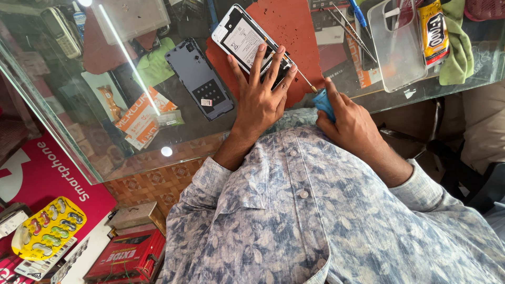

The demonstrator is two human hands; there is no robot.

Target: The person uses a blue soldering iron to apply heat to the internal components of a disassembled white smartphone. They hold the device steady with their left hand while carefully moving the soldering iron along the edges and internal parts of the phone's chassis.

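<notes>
The person leans over a glass counter (368, 97), both forearms reaching forward out of patterned blue-grey shirt sleeves. The left hand (260, 92) lies palm down with its fingers spread, pressing on the lower end of an opened phone (247, 39). The phone rests face down with its back removed, so the white frame and pale inner parts show, and it sits tilted on a reddish-brown mat (294, 31) laid on the glass. The left wrist bends slightly, and the thumb stretches out to the side of the phone's edge.

The right hand (350, 123) is closed around the blue handle of a small screwdriver (315, 94), thumb and forefinger pinching near the top of the handle. The thin metal shaft runs up and to the left, with its tip meeting the phone just under the left fingertips. The right wrist hangs off the front edge of the counter.

Just to the left of the mat lies the phone's dark grey back cover (200, 79), inner side up. Further right on the glass are a clear phone case (394, 52), a yellow glue tube (434, 31), a green cloth (460, 47) and thin metal tweezers (350, 29).
</notes>
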